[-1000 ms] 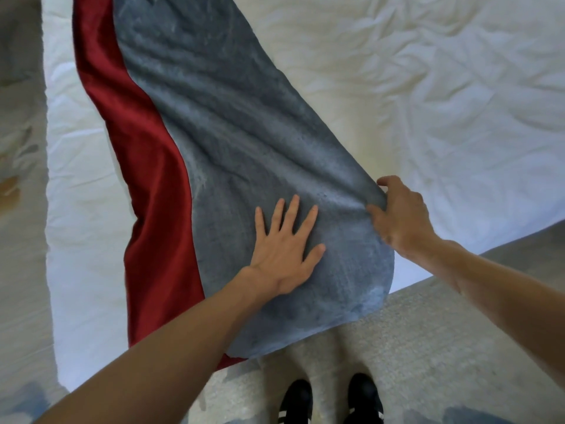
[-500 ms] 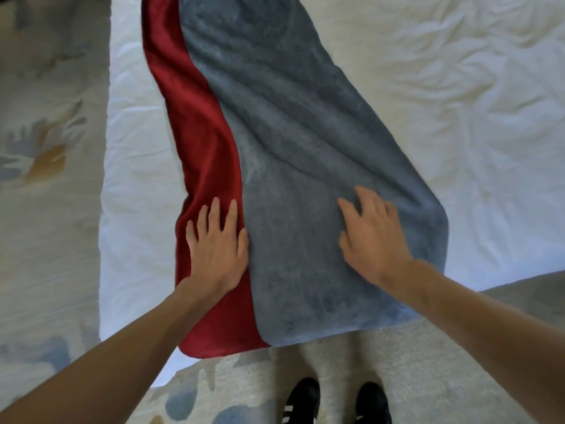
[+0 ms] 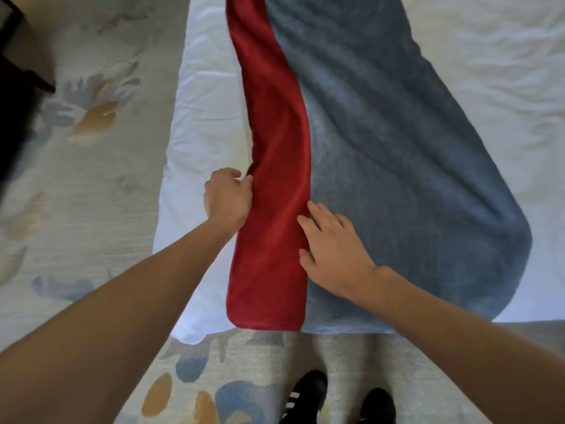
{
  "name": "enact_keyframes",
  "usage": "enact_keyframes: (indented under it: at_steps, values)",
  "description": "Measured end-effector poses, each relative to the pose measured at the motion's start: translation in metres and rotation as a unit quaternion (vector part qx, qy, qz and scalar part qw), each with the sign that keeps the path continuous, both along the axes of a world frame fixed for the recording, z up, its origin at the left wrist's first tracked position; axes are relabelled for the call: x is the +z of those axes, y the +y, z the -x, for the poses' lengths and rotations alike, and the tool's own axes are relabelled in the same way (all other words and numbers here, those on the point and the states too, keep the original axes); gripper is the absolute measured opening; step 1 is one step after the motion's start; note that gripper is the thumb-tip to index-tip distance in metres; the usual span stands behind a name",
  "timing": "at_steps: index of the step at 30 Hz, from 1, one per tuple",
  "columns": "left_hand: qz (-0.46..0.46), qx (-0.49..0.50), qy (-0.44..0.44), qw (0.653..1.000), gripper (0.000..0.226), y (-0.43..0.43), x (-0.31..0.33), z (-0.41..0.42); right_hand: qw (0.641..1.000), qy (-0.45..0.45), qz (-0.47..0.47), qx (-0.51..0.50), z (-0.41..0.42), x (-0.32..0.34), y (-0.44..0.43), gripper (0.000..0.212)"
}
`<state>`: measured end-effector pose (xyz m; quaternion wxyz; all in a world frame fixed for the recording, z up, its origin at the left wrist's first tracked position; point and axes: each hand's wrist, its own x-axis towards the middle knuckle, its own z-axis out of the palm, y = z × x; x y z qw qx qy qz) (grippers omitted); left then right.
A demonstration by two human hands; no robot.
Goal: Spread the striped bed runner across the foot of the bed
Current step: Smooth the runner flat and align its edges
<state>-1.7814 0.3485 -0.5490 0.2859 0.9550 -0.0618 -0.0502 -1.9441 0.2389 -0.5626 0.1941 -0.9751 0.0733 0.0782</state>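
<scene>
bed runner [image 3: 382, 179] is lying on the white sheet of the bed [image 3: 201, 117], stretching from the bed's near edge away up the mattress. its short end is sitting right at that near edge. the red stripe is running along the side closer to the bed's left edge, and the wider grey stripe is lying toward the bed's middle. the cloth is bunching in soft folds, with the red stripe bowing (narrowest beside the hands).

left hand [image 3: 227, 198] is gripping the outer edge of the red stripe, fingers curled in and pinching the cloth, with bare sheet showing between it and the bed's left edge. right hand [image 3: 333, 255] is resting palm down across the seam, fingers straight and slightly spread, tips on the red, palm on the grey.

patterned carpet [image 3: 91, 179] is showing past the bed's left and near edges. black shoes [image 3: 308, 396] are standing on it just off the near edge. dark furniture [image 3: 12, 87] is sitting well off the bed's left side.
</scene>
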Motion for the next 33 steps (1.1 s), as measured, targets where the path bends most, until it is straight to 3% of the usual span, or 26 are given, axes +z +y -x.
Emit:
enact_keyframes:
  at_steps: [9,14,16,19,25,29,33]
  values:
    - [-0.017,0.087,-0.023,0.996,0.02,0.046,-0.003,-0.014,0.997,0.012,0.005,0.073,-0.014,-0.014,0.032,0.064]
    - [-0.009,0.047,0.006,0.999,0.03,0.051,-0.007,-0.003,0.996,0.029,-0.012,0.08,-0.015,-0.021,0.033,0.067]
    - [-0.032,0.022,0.006,0.999,0.043,0.053,-0.008,0.009,0.998,0.005,0.02,0.054,-0.011,-0.022,0.031,0.065]
    - [-0.063,-0.011,-0.019,0.998,0.041,0.063,-0.015,0.024,0.996,0.026,0.082,-0.022,0.0,-0.024,0.024,0.066]
    - [-0.072,-0.055,-0.048,0.995,0.035,0.076,-0.02,0.029,0.997,0.066,0.042,0.003,0.01,-0.028,0.017,0.067]
    - [-0.05,-0.037,-0.047,0.997,0.043,0.074,-0.018,0.043,0.999,0.01,0.003,-0.036,0.022,-0.022,0.004,0.057]
    - [-0.029,-0.026,-0.033,0.999,0.05,0.089,-0.021,0.065,0.984,-0.044,0.051,-0.163,0.047,-0.017,-0.014,0.044]
